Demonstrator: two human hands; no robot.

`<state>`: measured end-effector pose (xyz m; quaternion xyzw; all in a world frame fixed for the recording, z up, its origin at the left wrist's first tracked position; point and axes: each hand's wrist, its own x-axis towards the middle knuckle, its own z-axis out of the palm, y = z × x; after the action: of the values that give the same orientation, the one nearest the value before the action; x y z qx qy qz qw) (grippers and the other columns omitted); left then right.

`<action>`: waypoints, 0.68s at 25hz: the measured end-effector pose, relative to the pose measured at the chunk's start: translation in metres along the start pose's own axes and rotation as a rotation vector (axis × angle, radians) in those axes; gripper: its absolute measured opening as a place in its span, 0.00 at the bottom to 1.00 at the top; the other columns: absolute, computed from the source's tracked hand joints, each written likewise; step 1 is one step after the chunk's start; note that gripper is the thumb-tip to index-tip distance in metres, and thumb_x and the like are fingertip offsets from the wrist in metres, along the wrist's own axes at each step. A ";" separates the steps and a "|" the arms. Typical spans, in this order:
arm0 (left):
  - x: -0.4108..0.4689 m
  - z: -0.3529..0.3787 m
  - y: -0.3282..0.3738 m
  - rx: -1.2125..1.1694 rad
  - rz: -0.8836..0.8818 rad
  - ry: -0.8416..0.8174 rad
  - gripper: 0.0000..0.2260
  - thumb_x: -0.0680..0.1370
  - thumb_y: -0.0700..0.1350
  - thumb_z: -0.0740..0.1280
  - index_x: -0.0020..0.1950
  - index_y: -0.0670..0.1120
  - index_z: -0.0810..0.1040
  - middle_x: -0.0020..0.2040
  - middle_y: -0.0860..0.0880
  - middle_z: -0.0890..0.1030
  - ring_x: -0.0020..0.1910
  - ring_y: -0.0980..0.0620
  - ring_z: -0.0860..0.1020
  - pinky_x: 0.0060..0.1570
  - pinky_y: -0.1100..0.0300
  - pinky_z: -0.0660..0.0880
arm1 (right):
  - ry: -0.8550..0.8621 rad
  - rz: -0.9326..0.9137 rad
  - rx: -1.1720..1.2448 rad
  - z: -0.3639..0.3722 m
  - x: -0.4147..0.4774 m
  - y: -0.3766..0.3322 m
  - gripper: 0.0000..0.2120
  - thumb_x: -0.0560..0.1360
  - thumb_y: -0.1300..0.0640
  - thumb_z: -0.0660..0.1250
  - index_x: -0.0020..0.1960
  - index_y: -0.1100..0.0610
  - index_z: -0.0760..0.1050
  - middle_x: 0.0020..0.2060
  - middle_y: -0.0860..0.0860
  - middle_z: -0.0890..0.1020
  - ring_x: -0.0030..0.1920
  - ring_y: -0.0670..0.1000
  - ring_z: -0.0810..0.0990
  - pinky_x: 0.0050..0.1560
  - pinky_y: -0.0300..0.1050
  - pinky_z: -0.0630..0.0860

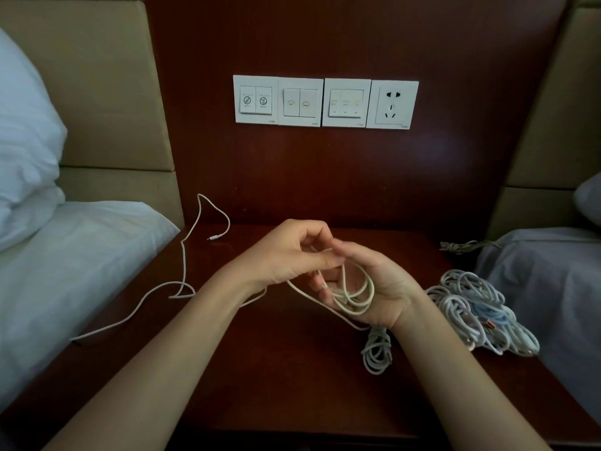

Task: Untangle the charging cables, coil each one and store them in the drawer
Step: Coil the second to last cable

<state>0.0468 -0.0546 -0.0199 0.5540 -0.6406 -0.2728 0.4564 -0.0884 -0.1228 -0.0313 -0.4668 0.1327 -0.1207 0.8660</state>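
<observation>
Over the dark wooden nightstand (276, 369) my right hand (374, 288) lies palm up with several loops of a thin white cable (356, 296) wound round its fingers. My left hand (292, 255) pinches the same cable just above those loops. The cable's loose tail (183, 265) runs left across the tabletop and up to a plug end near the back. A small coiled grey-white cable (377, 353) lies under my right wrist. A tangled pile of white and pale blue cables (478, 315) sits at the right edge. No drawer is in view.
A white bed and pillow (48, 255) flank the nightstand on the left, another bed (546, 288) on the right. A row of wall switches and a socket (325, 102) sits on the wooden back panel. A knotted beige cord (461, 246) lies at the back right.
</observation>
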 end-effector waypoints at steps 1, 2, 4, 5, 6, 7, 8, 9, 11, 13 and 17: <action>0.000 0.002 -0.001 0.045 0.028 -0.001 0.04 0.76 0.39 0.68 0.43 0.43 0.74 0.33 0.52 0.80 0.31 0.53 0.79 0.34 0.66 0.73 | 0.051 0.001 0.018 -0.001 0.002 0.000 0.12 0.69 0.53 0.68 0.44 0.62 0.82 0.35 0.56 0.80 0.32 0.48 0.80 0.31 0.37 0.79; 0.000 0.004 -0.002 0.064 0.054 0.016 0.03 0.77 0.39 0.66 0.44 0.44 0.74 0.33 0.52 0.80 0.32 0.53 0.79 0.34 0.67 0.73 | 0.091 -0.004 0.048 -0.003 0.003 -0.001 0.12 0.69 0.54 0.68 0.43 0.62 0.83 0.36 0.55 0.80 0.33 0.48 0.80 0.34 0.38 0.80; 0.001 0.006 -0.002 0.054 0.092 0.076 0.02 0.78 0.40 0.65 0.46 0.44 0.74 0.32 0.53 0.79 0.32 0.57 0.78 0.34 0.67 0.73 | 0.096 -0.017 0.096 -0.004 0.005 -0.004 0.16 0.66 0.52 0.72 0.48 0.62 0.82 0.40 0.55 0.81 0.38 0.49 0.82 0.40 0.43 0.81; 0.001 0.006 -0.001 0.056 0.109 0.110 0.02 0.77 0.40 0.65 0.45 0.44 0.74 0.31 0.54 0.79 0.32 0.59 0.78 0.34 0.68 0.73 | 0.084 -0.011 0.069 -0.005 0.004 -0.004 0.20 0.65 0.50 0.72 0.52 0.61 0.81 0.44 0.56 0.81 0.43 0.51 0.83 0.45 0.46 0.81; 0.001 0.005 -0.001 0.072 0.124 0.140 0.02 0.77 0.40 0.66 0.45 0.45 0.74 0.30 0.54 0.79 0.31 0.61 0.77 0.34 0.68 0.72 | 0.078 0.004 0.014 -0.006 0.003 -0.004 0.23 0.67 0.47 0.70 0.56 0.59 0.79 0.48 0.57 0.82 0.47 0.54 0.83 0.49 0.50 0.81; 0.002 0.003 -0.001 0.095 0.138 0.159 0.02 0.77 0.40 0.66 0.45 0.44 0.74 0.30 0.54 0.79 0.31 0.61 0.77 0.35 0.68 0.73 | 0.066 0.018 -0.036 -0.005 0.002 -0.005 0.24 0.68 0.44 0.67 0.58 0.58 0.78 0.50 0.57 0.81 0.50 0.56 0.82 0.52 0.52 0.79; 0.003 0.001 -0.001 0.115 0.151 0.164 0.02 0.77 0.40 0.66 0.45 0.44 0.74 0.32 0.53 0.80 0.32 0.60 0.78 0.36 0.67 0.73 | 0.044 0.023 -0.067 -0.004 0.001 -0.005 0.25 0.69 0.42 0.64 0.59 0.58 0.77 0.51 0.58 0.81 0.51 0.57 0.82 0.53 0.54 0.78; 0.003 0.000 -0.001 0.133 0.164 0.162 0.02 0.77 0.41 0.67 0.46 0.43 0.75 0.34 0.51 0.81 0.34 0.59 0.79 0.38 0.65 0.74 | 0.020 0.019 -0.080 -0.002 0.000 -0.004 0.26 0.70 0.41 0.62 0.59 0.57 0.76 0.50 0.58 0.82 0.50 0.57 0.83 0.51 0.53 0.79; 0.001 0.000 -0.001 0.157 0.191 0.142 0.03 0.77 0.41 0.67 0.45 0.42 0.75 0.37 0.50 0.81 0.37 0.57 0.79 0.39 0.64 0.74 | 0.010 -0.007 -0.112 0.001 0.000 -0.004 0.26 0.69 0.40 0.61 0.58 0.57 0.76 0.45 0.58 0.83 0.45 0.55 0.84 0.46 0.48 0.82; -0.001 0.000 0.000 0.176 0.186 0.110 0.06 0.76 0.40 0.68 0.40 0.43 0.75 0.33 0.54 0.79 0.33 0.60 0.78 0.34 0.68 0.72 | 0.006 -0.037 -0.213 0.001 -0.001 -0.004 0.28 0.67 0.39 0.63 0.59 0.56 0.76 0.41 0.56 0.83 0.41 0.51 0.83 0.39 0.43 0.81; -0.004 -0.004 0.000 0.180 0.130 0.055 0.11 0.76 0.42 0.68 0.34 0.40 0.72 0.26 0.52 0.78 0.22 0.56 0.76 0.23 0.68 0.68 | -0.079 -0.037 -0.517 -0.003 -0.003 -0.007 0.20 0.67 0.49 0.74 0.54 0.57 0.76 0.40 0.56 0.83 0.35 0.47 0.79 0.29 0.37 0.75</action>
<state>0.0499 -0.0503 -0.0190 0.5575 -0.6842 -0.1685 0.4390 -0.0926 -0.1283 -0.0265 -0.6794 0.1167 -0.0801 0.7199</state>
